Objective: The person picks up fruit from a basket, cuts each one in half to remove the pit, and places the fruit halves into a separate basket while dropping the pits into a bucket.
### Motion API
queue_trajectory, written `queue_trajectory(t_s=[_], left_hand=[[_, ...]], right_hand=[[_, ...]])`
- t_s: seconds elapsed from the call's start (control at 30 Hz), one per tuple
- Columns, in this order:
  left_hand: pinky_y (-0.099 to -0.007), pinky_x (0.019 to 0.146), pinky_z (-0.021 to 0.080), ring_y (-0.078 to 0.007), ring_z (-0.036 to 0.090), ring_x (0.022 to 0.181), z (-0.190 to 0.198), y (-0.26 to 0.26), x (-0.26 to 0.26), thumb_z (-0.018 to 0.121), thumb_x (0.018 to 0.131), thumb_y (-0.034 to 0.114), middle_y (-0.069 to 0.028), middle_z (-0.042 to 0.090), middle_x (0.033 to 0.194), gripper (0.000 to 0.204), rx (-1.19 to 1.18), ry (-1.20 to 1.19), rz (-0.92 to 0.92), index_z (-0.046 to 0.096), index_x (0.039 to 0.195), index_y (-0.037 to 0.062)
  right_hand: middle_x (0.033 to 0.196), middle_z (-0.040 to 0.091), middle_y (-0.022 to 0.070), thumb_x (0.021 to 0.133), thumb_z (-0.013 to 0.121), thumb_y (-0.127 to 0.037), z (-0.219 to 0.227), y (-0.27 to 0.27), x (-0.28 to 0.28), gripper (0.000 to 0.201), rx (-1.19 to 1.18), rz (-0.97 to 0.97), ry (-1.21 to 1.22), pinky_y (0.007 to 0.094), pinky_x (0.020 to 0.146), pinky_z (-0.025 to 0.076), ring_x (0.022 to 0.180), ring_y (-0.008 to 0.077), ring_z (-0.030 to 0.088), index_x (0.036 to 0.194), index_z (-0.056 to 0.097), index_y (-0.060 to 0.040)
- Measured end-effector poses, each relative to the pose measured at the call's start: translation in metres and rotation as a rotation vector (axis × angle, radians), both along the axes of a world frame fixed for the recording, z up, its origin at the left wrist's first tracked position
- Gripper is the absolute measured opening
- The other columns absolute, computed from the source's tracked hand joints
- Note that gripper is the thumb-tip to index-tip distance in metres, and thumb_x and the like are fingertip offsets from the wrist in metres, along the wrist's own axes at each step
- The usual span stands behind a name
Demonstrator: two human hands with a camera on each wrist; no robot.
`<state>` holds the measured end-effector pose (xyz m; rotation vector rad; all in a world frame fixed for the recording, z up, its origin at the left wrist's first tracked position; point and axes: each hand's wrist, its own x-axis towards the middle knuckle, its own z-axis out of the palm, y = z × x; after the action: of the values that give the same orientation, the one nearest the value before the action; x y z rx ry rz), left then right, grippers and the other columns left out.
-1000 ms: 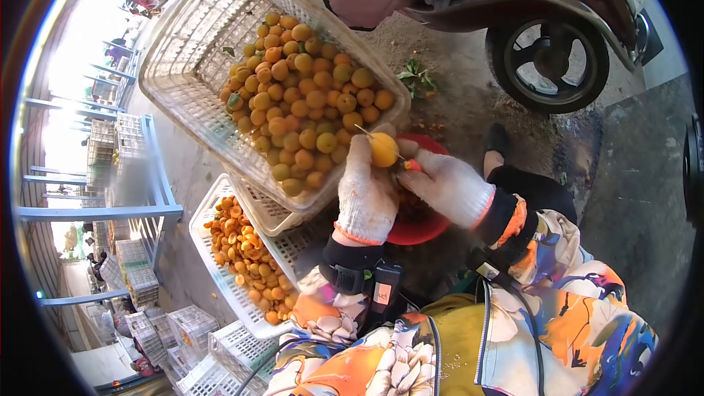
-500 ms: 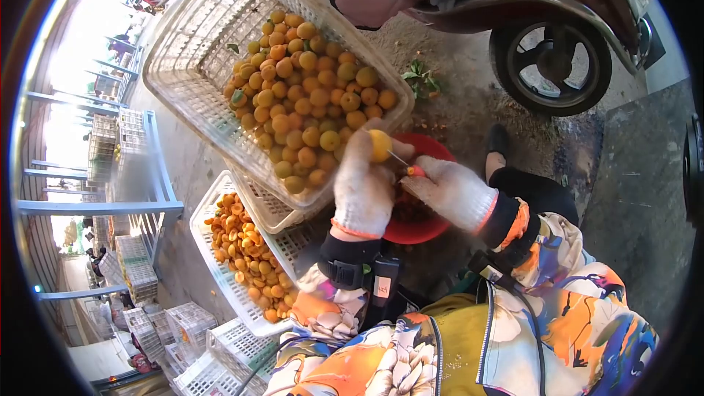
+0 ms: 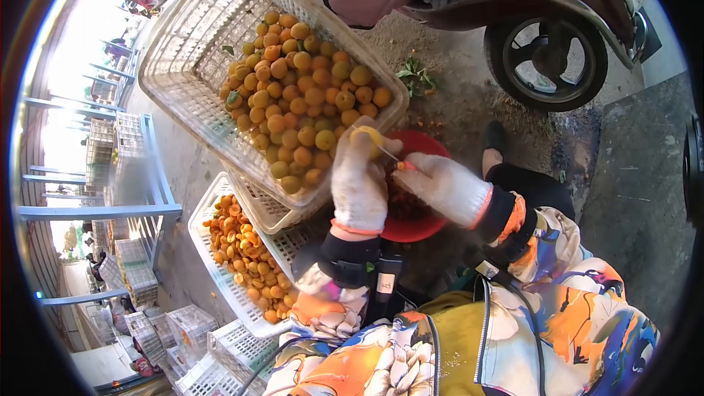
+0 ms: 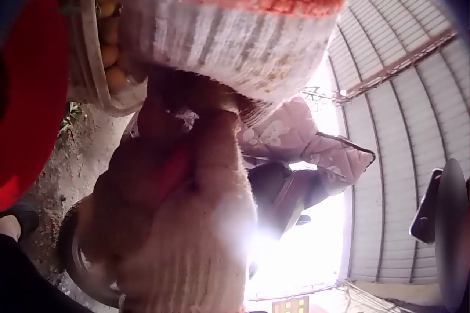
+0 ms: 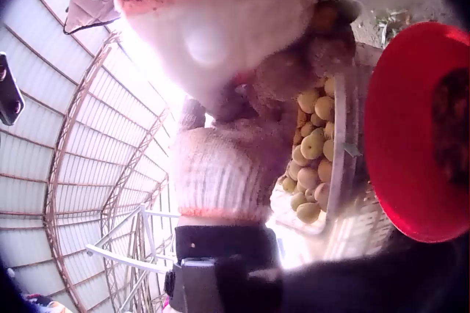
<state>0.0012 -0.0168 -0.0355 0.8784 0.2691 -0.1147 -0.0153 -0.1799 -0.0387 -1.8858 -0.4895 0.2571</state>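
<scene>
My gloved left hand (image 3: 359, 187) holds a yellow-orange apricot (image 3: 367, 134) up at its fingertips, blurred in the head view. In my gloved right hand (image 3: 449, 187) is a small knife (image 3: 404, 166) with a red handle; its thin blade points up-left toward the apricot. Both hands are over the near side of a red basin (image 3: 418, 233), whose dark contents are partly hidden. From the left wrist, the right hand (image 4: 194, 239) shows with a dim red handle. From the right wrist, the left hand (image 5: 220, 162) is close against the right, the fingers in shadow.
A white crate (image 3: 172, 66) of whole apricots (image 3: 301, 103) stands tilted beside the left hand. Below it, another white crate (image 3: 202, 238) holds halved apricots (image 3: 246, 249). A dark red scooter (image 3: 546, 66) is parked ahead, near a leafy sprig (image 3: 416, 77). More crates (image 3: 194, 326) stand at lower left.
The knife blade, first across the apricot, has drawn back to the right and now points at it again. The left hand has shifted slightly left, turning the apricot. The right hand has barely moved.
</scene>
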Motion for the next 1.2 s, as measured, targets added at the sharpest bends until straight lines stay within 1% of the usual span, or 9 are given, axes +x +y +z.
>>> queue_trajectory(t_s=[0.1,0.17,0.23,0.37,0.5,0.73,0.97,1.03,1.2], left_hand=[[-0.0432,0.082,0.053,-0.0269,0.063,0.093,0.014,0.004,-0.001,0.058,0.100,0.036,-0.0136,0.063,0.107,0.047,-0.107,0.040,-0.140,0.051,0.131,0.0010],[-0.0432,0.082,0.053,-0.0273,0.063,0.094,0.019,0.002,-0.004,0.055,0.101,0.039,-0.0157,0.064,0.108,0.049,-0.118,0.137,-0.186,0.050,0.132,0.0015],[-0.0476,0.099,0.047,-0.0341,0.061,0.108,0.008,-0.001,-0.004,0.055,0.101,0.043,-0.0202,0.066,0.110,0.053,-0.137,0.101,-0.217,0.052,0.130,-0.0012],[-0.0409,0.098,0.047,-0.0259,0.058,0.111,-0.001,0.009,0.006,0.057,0.101,0.035,-0.0164,0.064,0.113,0.053,0.258,0.013,-0.215,0.048,0.137,-0.0029],[-0.0371,0.097,0.047,-0.0222,0.059,0.108,0.007,-0.003,-0.003,0.056,0.100,0.026,-0.0141,0.064,0.111,0.051,0.459,-0.072,-0.124,0.045,0.139,-0.0041],[-0.0422,0.095,0.049,-0.0306,0.062,0.103,0.005,0.003,-0.002,0.054,0.103,0.031,-0.0177,0.066,0.100,0.046,-0.123,0.083,-0.057,0.048,0.132,-0.0041],[-0.0407,0.095,0.048,-0.0293,0.062,0.102,0.009,0.001,-0.005,0.054,0.103,0.032,-0.0184,0.067,0.101,0.047,-0.065,0.062,-0.168,0.049,0.132,-0.0047],[-0.0341,0.081,0.050,-0.0222,0.062,0.089,0.005,0.000,-0.003,0.054,0.101,0.032,-0.0148,0.065,0.105,0.046,0.080,0.029,-0.140,0.051,0.132,-0.0027],[-0.0334,0.091,0.049,-0.0213,0.061,0.099,0.010,0.000,-0.010,0.057,0.100,0.022,-0.0145,0.065,0.110,0.046,0.359,-0.107,-0.112,0.047,0.136,-0.0050]], right_hand=[[0.086,0.061,0.0148,0.101,0.057,-0.024,0.000,0.004,-0.002,0.020,-0.003,0.016,0.136,0.0395,0.065,0.051,0.077,0.0325,0.065,0.105,0.065,-0.0058],[0.086,0.061,0.0149,0.102,0.057,-0.027,0.019,0.007,0.002,0.022,0.275,-0.096,0.459,0.0381,0.067,0.050,0.078,0.0323,0.065,0.106,0.065,-0.0066],[0.086,0.062,0.0150,0.102,0.057,-0.026,0.007,0.003,0.007,0.021,0.188,-0.068,0.403,0.0384,0.067,0.051,0.078,0.0321,0.066,0.107,0.065,-0.0068],[0.088,0.063,0.0154,0.101,0.055,-0.023,-0.013,-0.002,0.007,0.020,-0.017,0.013,0.040,0.0396,0.066,0.052,0.079,0.0322,0.066,0.108,0.064,-0.0071],[0.087,0.062,0.0152,0.100,0.056,-0.020,-0.012,0.000,0.003,0.018,0.017,0.031,0.068,0.0414,0.065,0.053,0.079,0.0325,0.066,0.109,0.065,-0.0074],[0.087,0.063,0.0182,0.098,0.059,-0.022,-0.010,0.000,-0.002,0.020,-0.052,0.045,0.006,0.0434,0.065,0.052,0.078,0.0370,0.065,0.112,0.065,-0.0092],[0.091,0.069,0.0218,0.096,0.063,-0.034,0.011,0.003,0.010,0.048,-0.002,-0.068,0.222,0.0449,0.073,0.052,0.088,0.0378,0.067,0.137,0.057,-0.0117],[0.089,0.068,0.0216,0.096,0.063,-0.035,0.017,0.002,0.010,0.044,-0.097,-0.072,0.181,0.0450,0.073,0.052,0.087,0.0387,0.067,0.132,0.060,-0.0099],[0.083,0.067,0.0211,0.097,0.061,-0.040,0.002,0.004,0.009,0.036,-0.207,-0.077,0.109,0.0453,0.071,0.052,0.083,0.0402,0.067,0.109,0.064,-0.0060]])
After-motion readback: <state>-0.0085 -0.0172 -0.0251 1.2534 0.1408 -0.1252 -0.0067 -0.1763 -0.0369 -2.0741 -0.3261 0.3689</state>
